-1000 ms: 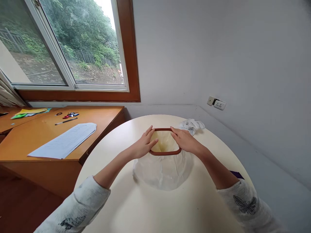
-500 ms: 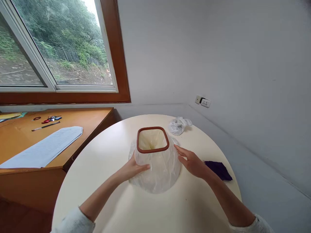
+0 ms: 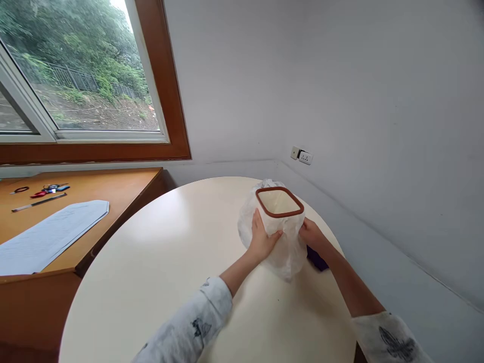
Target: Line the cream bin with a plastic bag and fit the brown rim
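Small bin with rounded brown rim [image 3: 280, 215], draped outside in translucent white plastic bag [image 3: 288, 252], at far right part of round cream table [image 3: 159, 272]. Left hand [image 3: 261, 241] spread wide, thumb well apart from fingers, cupping bagged near-left side. Right hand [image 3: 313, 235] curled against bag's right side; fingertips hidden, cannot tell whether pinching plastic. Dark purple cloth [image 3: 316, 259] just below right hand.

Both hands [image 3: 262, 242] on whitish plastic bag [image 3: 287, 252] arnd brown-rimmed bin [image 3: 282, 215], rnd tbl [image 3: 166, 267], purple cloth [image 3: 316, 259] nr R.
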`<action>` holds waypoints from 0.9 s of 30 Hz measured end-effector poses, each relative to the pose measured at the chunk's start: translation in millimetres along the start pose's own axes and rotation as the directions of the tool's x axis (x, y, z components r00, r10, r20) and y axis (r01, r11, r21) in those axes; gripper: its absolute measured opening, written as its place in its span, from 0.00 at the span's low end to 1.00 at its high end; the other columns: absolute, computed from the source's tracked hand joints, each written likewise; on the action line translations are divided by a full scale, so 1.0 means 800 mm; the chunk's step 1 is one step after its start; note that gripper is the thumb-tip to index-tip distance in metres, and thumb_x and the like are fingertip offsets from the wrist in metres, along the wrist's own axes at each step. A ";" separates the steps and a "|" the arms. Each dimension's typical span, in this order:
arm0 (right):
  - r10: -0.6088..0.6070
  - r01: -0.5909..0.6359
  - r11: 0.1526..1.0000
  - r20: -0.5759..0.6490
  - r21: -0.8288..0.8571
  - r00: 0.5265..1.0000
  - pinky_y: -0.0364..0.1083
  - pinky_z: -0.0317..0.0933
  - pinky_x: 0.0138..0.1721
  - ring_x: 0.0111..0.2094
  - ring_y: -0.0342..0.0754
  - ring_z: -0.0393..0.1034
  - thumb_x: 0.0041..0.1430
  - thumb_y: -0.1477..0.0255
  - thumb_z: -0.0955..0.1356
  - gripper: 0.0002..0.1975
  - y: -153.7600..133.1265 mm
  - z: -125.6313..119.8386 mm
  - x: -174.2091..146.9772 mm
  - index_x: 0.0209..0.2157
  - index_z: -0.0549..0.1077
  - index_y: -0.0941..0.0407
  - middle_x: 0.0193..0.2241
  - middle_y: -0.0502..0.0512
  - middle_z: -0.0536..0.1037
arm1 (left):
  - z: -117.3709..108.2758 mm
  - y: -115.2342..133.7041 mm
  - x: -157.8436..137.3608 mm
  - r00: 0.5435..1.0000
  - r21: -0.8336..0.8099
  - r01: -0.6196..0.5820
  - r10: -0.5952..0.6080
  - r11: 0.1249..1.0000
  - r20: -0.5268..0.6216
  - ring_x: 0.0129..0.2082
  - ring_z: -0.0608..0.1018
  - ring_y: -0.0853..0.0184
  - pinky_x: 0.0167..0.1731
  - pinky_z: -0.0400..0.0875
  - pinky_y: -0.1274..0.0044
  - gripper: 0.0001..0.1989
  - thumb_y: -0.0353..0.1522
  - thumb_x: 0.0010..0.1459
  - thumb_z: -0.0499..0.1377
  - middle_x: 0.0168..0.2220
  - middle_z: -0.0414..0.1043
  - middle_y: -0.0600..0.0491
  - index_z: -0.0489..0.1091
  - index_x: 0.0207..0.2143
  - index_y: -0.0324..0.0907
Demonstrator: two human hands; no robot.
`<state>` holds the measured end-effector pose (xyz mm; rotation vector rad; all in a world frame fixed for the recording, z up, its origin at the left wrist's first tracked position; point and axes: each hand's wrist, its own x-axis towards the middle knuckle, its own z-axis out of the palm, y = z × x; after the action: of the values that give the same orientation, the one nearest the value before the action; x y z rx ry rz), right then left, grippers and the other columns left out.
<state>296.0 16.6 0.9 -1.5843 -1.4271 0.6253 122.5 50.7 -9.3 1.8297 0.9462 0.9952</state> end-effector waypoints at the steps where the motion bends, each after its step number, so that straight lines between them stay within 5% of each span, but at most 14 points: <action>1: 0.005 -0.007 0.999 -0.062 -0.038 0.998 0.54 0.62 0.44 0.45 0.54 0.68 0.50 0.71 0.61 0.21 0.007 -0.006 0.004 0.47 0.68 0.54 0.44 0.57 0.74 | 0.004 0.000 0.001 1.000 0.025 0.003 -0.003 1.000 0.001 0.62 0.36 0.49 0.60 0.37 0.60 0.47 0.38 0.49 0.60 0.63 0.31 0.37 0.33 0.61 0.35; 4: -0.063 0.028 0.994 -0.330 -0.108 0.942 0.56 0.58 0.49 0.49 0.53 0.64 0.50 0.74 0.60 0.24 0.007 -0.026 0.000 0.52 0.64 0.54 0.49 0.58 0.70 | -0.017 -0.006 -0.012 0.999 0.084 0.015 -0.019 0.996 0.044 0.62 0.38 0.51 0.60 0.39 0.60 0.52 0.42 0.45 0.63 0.63 0.33 0.39 0.32 0.62 0.37; 6: -0.171 0.083 0.979 -0.521 -0.188 0.837 0.57 0.56 0.51 0.52 0.53 0.61 0.52 0.75 0.59 0.24 -0.013 -0.032 -0.016 0.53 0.61 0.55 0.52 0.59 0.66 | -0.057 -0.010 -0.034 0.995 0.215 -0.012 -0.011 0.976 0.103 0.63 0.37 0.54 0.59 0.40 0.60 0.47 0.46 0.50 0.57 0.64 0.30 0.42 0.31 0.62 0.40; 8: -0.352 0.197 0.929 -0.586 -0.313 0.730 0.57 0.56 0.51 0.51 0.52 0.61 0.55 0.74 0.58 0.21 -0.042 -0.025 -0.036 0.51 0.63 0.55 0.51 0.58 0.66 | -0.109 -0.013 -0.064 0.985 0.429 -0.062 -0.014 0.901 0.172 0.63 0.37 0.55 0.59 0.38 0.58 0.42 0.48 0.54 0.51 0.64 0.28 0.46 0.31 0.62 0.45; 10: -0.548 0.401 0.831 -0.449 -0.385 0.706 0.56 0.56 0.52 0.51 0.51 0.62 0.57 0.73 0.58 0.18 -0.071 0.000 -0.056 0.49 0.65 0.55 0.48 0.58 0.69 | -0.160 -0.015 -0.095 0.971 0.600 -0.099 -0.053 0.793 0.232 0.63 0.38 0.55 0.58 0.35 0.55 0.39 0.49 0.56 0.48 0.65 0.29 0.48 0.30 0.62 0.48; 12: -0.657 0.584 0.729 -0.123 -0.356 0.744 0.53 0.56 0.52 0.53 0.49 0.60 0.59 0.73 0.58 0.18 -0.091 0.038 -0.071 0.52 0.62 0.53 0.48 0.57 0.69 | -0.200 -0.019 -0.123 0.957 0.710 -0.126 -0.102 0.693 0.270 0.63 0.38 0.55 0.58 0.35 0.56 0.37 0.49 0.57 0.46 0.65 0.28 0.50 0.30 0.62 0.50; 14: -0.615 0.671 0.671 0.269 -0.315 0.741 0.54 0.49 0.57 0.58 0.50 0.51 0.61 0.67 0.57 0.23 -0.100 0.080 -0.081 0.58 0.54 0.53 0.56 0.57 0.62 | -0.224 -0.026 -0.145 0.945 0.771 -0.148 -0.142 0.619 0.296 0.63 0.38 0.54 0.58 0.35 0.56 0.37 0.49 0.57 0.45 0.64 0.28 0.51 0.29 0.62 0.50; 17: -0.386 0.686 0.670 0.657 -0.282 0.647 0.57 0.37 0.60 0.62 0.53 0.35 0.59 0.54 0.56 0.34 -0.097 0.133 -0.085 0.62 0.42 0.53 0.62 0.56 0.45 | -0.234 -0.041 -0.169 0.934 0.813 -0.185 -0.158 0.553 0.320 0.63 0.39 0.54 0.57 0.35 0.56 0.37 0.50 0.57 0.44 0.64 0.30 0.51 0.28 0.62 0.50; 20: -0.209 0.648 0.705 0.788 -0.289 0.579 0.58 0.28 0.60 0.63 0.52 0.26 0.58 0.50 0.51 0.36 -0.087 0.160 -0.083 0.62 0.39 0.52 0.63 0.53 0.38 | -0.227 -0.056 -0.181 0.933 0.832 -0.206 -0.152 0.515 0.325 0.63 0.41 0.55 0.57 0.35 0.56 0.35 0.50 0.58 0.42 0.64 0.32 0.50 0.29 0.62 0.50; 27: -0.177 0.620 0.723 0.787 -0.303 0.591 0.55 0.21 0.60 0.63 0.50 0.24 0.58 0.50 0.49 0.34 -0.074 0.172 -0.082 0.62 0.40 0.51 0.63 0.51 0.36 | -0.220 -0.070 -0.188 0.940 0.836 -0.211 -0.131 0.506 0.317 0.63 0.43 0.57 0.57 0.33 0.56 0.34 0.50 0.58 0.42 0.64 0.34 0.49 0.33 0.62 0.50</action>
<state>137.2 -12.0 -26.4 -1.3381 -2.7169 0.5843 -106.8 -6.7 -39.3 2.7524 1.3065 0.1050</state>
